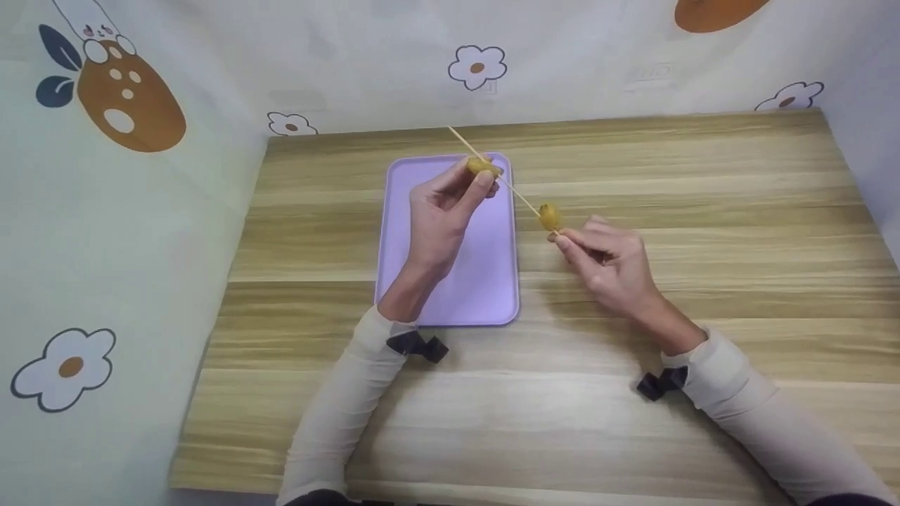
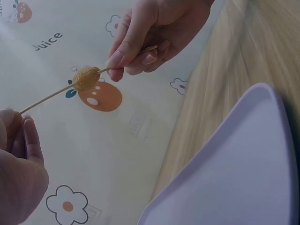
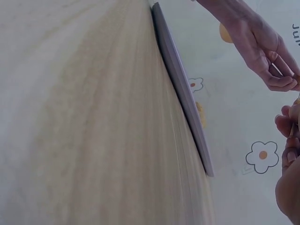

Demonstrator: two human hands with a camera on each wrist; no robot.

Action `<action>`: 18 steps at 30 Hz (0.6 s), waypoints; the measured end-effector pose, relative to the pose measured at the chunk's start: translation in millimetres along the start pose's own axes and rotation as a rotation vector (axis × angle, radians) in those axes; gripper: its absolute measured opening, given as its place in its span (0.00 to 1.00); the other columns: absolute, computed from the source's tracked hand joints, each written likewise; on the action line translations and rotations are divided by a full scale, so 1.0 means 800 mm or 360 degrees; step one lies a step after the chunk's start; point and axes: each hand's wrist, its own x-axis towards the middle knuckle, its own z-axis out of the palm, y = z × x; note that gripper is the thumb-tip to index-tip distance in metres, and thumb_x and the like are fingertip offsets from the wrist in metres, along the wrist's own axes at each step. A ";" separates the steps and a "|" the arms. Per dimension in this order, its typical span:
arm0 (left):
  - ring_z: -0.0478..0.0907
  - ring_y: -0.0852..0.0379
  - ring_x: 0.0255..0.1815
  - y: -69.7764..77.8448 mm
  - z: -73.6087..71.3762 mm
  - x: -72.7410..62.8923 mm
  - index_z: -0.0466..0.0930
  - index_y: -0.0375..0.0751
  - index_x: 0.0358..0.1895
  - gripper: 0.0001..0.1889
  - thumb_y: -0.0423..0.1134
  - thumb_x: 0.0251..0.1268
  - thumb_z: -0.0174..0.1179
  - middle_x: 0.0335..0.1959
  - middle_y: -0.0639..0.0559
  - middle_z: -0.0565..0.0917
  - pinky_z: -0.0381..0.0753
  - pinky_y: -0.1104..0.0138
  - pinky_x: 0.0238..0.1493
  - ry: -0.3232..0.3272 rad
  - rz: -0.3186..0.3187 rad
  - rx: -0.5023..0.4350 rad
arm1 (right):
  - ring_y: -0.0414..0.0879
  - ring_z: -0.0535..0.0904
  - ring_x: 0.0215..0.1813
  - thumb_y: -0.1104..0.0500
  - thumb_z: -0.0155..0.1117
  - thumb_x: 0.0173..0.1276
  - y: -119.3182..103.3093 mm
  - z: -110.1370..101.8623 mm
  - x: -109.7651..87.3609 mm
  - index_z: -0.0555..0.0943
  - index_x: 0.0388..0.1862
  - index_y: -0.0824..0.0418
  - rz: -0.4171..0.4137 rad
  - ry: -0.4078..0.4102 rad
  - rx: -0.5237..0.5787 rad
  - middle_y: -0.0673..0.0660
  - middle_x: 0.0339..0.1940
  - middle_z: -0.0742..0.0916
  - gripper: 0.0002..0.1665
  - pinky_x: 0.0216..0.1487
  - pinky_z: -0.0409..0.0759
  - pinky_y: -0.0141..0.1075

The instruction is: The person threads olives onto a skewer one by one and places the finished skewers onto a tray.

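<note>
A thin wooden skewer (image 1: pixel 520 195) slants between the two hands, above the table. One wrinkled yellow-brown food ball (image 2: pixel 86 78) is threaded on it near the right hand's end. The right hand (image 1: pixel 612 263) pinches the skewer just behind that ball, between thumb and fingers. The left hand (image 1: pixel 443 218) pinches a second yellow-brown food ball (image 1: pixel 481 166) between thumb and fingertips. The skewer's bare far end sticks out past this ball, toward the wall. Under the left hand lies a lilac rectangular tray (image 1: pixel 485 295).
The tray lies flat on a wood-grain table (image 1: pixel 562 422). In the right wrist view a yellow lump (image 3: pixel 200 115) shows past the tray's edge. A wall covering (image 1: pixel 365 70) with flowers and fruit drawings stands behind the table and at its left.
</note>
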 end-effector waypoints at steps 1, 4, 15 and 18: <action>0.87 0.52 0.44 -0.002 0.001 -0.001 0.87 0.27 0.59 0.14 0.27 0.76 0.67 0.46 0.42 0.91 0.92 0.63 0.54 -0.0001 0.0000 0.0000 | 0.38 0.70 0.28 0.76 0.74 0.66 0.000 0.000 0.000 0.94 0.45 0.66 0.0004 0.0009 0.0000 0.57 0.23 0.88 0.13 0.30 0.66 0.27; 0.86 0.53 0.43 -0.008 0.005 -0.002 0.87 0.26 0.57 0.12 0.27 0.76 0.66 0.44 0.45 0.91 0.92 0.63 0.53 -0.0002 0.0001 -0.0014 | 0.38 0.71 0.28 0.76 0.74 0.66 0.000 0.000 -0.001 0.94 0.45 0.66 0.0008 0.0027 -0.0004 0.57 0.23 0.88 0.12 0.30 0.67 0.27; 0.87 0.55 0.44 -0.018 0.014 -0.011 0.86 0.25 0.58 0.15 0.30 0.75 0.69 0.44 0.46 0.91 0.92 0.64 0.54 0.0026 -0.0101 0.0033 | 0.38 0.69 0.28 0.76 0.75 0.66 -0.001 0.001 -0.001 0.94 0.45 0.66 0.0032 0.0081 -0.0004 0.56 0.22 0.86 0.12 0.28 0.64 0.27; 0.88 0.55 0.44 -0.022 0.017 -0.013 0.86 0.22 0.59 0.16 0.29 0.75 0.68 0.44 0.44 0.92 0.92 0.64 0.53 0.0021 -0.0103 0.0027 | 0.41 0.69 0.27 0.76 0.75 0.65 -0.002 0.001 0.000 0.94 0.44 0.66 0.0007 0.0096 -0.0046 0.57 0.22 0.86 0.12 0.28 0.64 0.28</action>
